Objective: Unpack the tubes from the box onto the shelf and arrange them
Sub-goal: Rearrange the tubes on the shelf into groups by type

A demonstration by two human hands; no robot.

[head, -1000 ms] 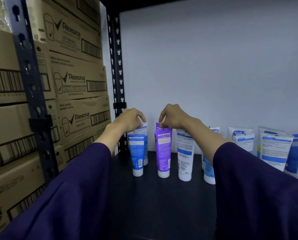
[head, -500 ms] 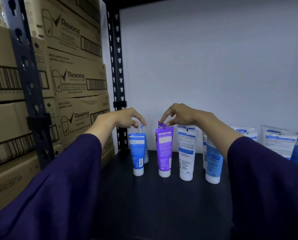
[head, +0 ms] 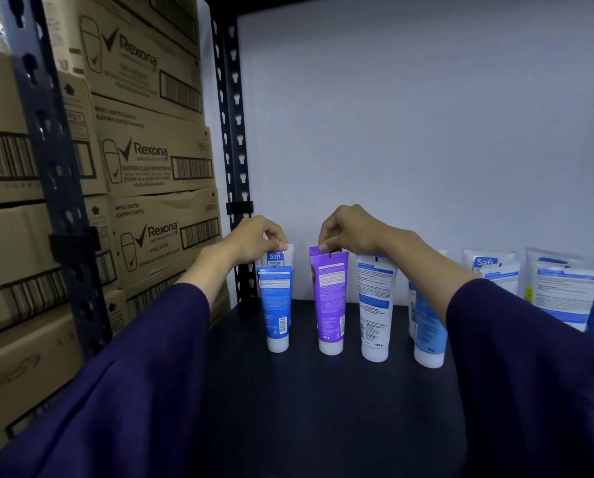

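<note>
Both grips pinch crimped tops from above: the left hand (head: 254, 240) on the white tube (head: 279, 256), the right hand (head: 349, 231) on the purple tube (head: 330, 301), each upright directly beneath on the shelf (head: 323, 408).

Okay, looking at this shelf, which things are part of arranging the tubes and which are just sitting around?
Part of the job:
left hand pinching the white Safi tube
right hand pinching the rear purple tube
blue tube
front purple tube
white tube
shelf

Just there:
Rexona cartons
shelf upright
</note>
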